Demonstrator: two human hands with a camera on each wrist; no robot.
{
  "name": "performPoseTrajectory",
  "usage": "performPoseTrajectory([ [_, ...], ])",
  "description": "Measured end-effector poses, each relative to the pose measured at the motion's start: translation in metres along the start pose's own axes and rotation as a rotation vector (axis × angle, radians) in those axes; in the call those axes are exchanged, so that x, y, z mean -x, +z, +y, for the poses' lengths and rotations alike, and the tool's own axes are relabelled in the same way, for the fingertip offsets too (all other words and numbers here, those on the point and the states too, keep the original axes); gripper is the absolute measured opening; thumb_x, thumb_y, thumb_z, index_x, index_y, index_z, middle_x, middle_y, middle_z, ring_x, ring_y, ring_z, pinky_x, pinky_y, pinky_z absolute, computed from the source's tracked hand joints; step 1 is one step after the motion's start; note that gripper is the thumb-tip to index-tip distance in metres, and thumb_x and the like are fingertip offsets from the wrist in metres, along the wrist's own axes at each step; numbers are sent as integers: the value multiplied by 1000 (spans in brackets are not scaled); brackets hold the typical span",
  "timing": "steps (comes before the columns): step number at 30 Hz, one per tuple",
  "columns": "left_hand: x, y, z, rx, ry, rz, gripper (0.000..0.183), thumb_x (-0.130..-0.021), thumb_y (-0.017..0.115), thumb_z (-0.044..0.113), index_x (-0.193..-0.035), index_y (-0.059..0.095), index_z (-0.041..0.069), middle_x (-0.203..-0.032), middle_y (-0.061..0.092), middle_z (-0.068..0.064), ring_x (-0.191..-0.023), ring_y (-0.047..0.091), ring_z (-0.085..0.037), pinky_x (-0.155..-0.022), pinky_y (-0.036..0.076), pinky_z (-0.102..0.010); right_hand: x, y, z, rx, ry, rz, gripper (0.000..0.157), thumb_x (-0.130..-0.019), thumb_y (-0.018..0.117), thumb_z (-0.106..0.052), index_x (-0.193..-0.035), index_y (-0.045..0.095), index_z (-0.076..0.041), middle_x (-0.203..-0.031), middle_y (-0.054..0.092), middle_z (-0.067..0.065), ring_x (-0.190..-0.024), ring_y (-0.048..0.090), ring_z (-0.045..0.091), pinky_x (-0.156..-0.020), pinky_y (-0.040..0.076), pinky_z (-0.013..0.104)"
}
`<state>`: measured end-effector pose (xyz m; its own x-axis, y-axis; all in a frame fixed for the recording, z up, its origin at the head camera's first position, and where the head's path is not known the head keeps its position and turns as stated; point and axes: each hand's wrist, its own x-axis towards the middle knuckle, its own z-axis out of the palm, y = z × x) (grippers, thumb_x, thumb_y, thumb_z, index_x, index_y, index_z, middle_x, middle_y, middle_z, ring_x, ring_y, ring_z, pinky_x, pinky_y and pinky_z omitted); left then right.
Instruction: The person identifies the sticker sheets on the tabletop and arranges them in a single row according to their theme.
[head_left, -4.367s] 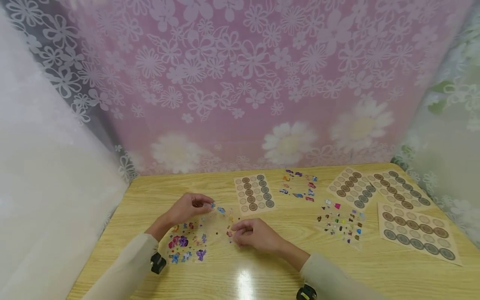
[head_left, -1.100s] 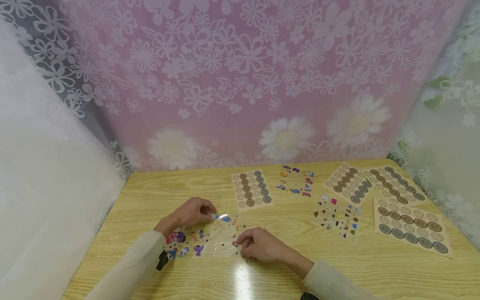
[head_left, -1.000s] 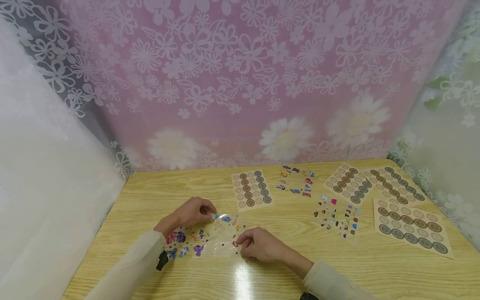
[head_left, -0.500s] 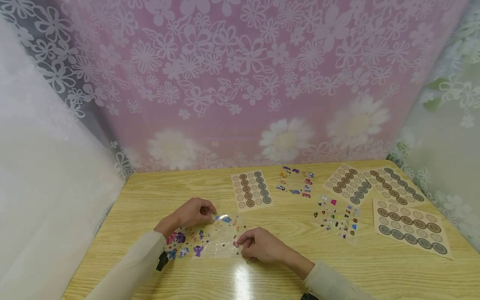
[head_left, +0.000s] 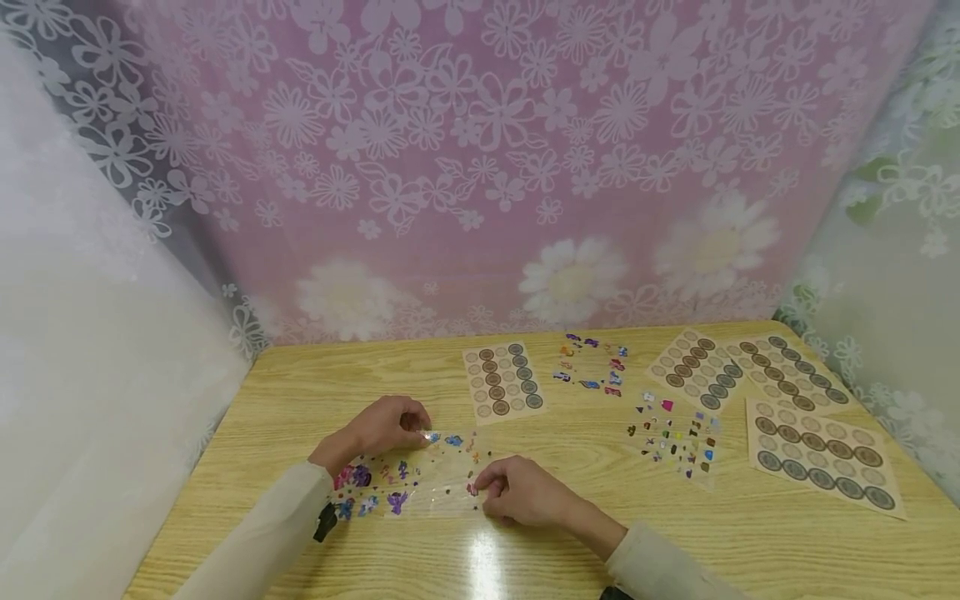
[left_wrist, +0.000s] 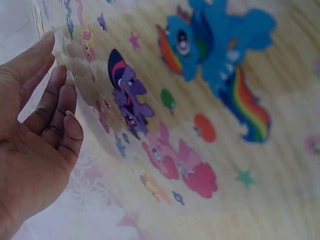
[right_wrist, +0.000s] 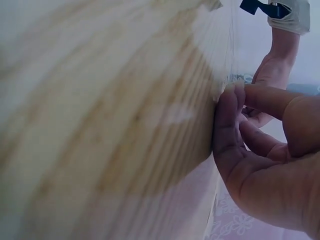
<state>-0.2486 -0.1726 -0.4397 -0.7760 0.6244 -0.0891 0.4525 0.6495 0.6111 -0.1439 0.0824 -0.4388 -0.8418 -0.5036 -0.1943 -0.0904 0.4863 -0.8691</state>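
Note:
A clear sticker sheet (head_left: 431, 475) printed with colourful cartoon ponies lies across the left front of the table. At its far edge, the fingertips of my left hand (head_left: 384, 423) pinch the film; the left wrist view shows that hand (left_wrist: 42, 112) beside the sheet, with a blue rainbow-maned pony (left_wrist: 220, 65) large on it. My right hand (head_left: 525, 492) pinches the sheet's right edge between thumb and curled fingers. In the right wrist view this hand (right_wrist: 260, 145) has its thumb and fingertip together, low against the tabletop.
Beyond the sheet is a paper sheet of brown and grey circles (head_left: 504, 381). Right of it lie another pony sticker sheet (head_left: 590, 384) and a clear sheet of small coloured stickers (head_left: 678, 442). Several more circle sheets, one at the right front (head_left: 825, 454), cover the table's right side.
Since the oldest frame, the sheet has come down flatter, and both hands have shifted slightly nearer and to the right. Over the last second hardly anything has moved.

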Motion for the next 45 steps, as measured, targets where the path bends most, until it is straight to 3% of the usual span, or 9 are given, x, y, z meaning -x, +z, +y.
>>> performPoseTrajectory([
  [8,0,-4,8,-179,20,31,8,-79,67,29,-80,61,24,-79,53,12,-69,50,-6,-64,42,-28,3,1,-2,181,-51,44,18,-76,68,-13,-93,63,-16,-60,47,-4,-51,41,6,-47,33,20],
  [13,1,-8,14,-321,44,64,11,-78,68,27,-83,59,23,-82,53,10,-73,50,-7,-64,42,-29,4,0,-3,218,-54,53,18,-76,69,-15,-93,64,-15,-57,45,-4,-47,38,5,-45,31,20],
  [20,0,-7,15,-245,67,-14,5,-81,65,21,-86,66,21,-84,59,10,-74,52,-7,-66,44,-30,4,1,0,194,-66,41,17,-77,68,-14,-93,64,-14,-60,47,-4,-50,39,5,-47,33,20],
  [27,1,-5,15,-259,38,4,11,-81,64,19,-91,68,19,-89,61,8,-79,55,-8,-71,45,-29,5,2,0,186,-64,39,18,-76,67,-12,-95,65,-13,-65,50,-4,-54,42,6,-49,35,21],
  [39,4,1,17,-321,47,69,14,-84,61,22,-96,68,19,-88,61,11,-78,55,-5,-70,45,-26,4,1,1,229,-48,47,20,-76,67,-15,-97,65,-13,-67,50,-5,-56,43,6,-50,36,21],
  [45,8,4,17,-331,32,86,16,-86,56,25,-98,67,20,-88,60,12,-75,54,-3,-67,45,-27,5,2,-1,243,-61,56,17,-81,62,-19,-97,65,-13,-69,51,-5,-57,44,6,-51,37,21],
])
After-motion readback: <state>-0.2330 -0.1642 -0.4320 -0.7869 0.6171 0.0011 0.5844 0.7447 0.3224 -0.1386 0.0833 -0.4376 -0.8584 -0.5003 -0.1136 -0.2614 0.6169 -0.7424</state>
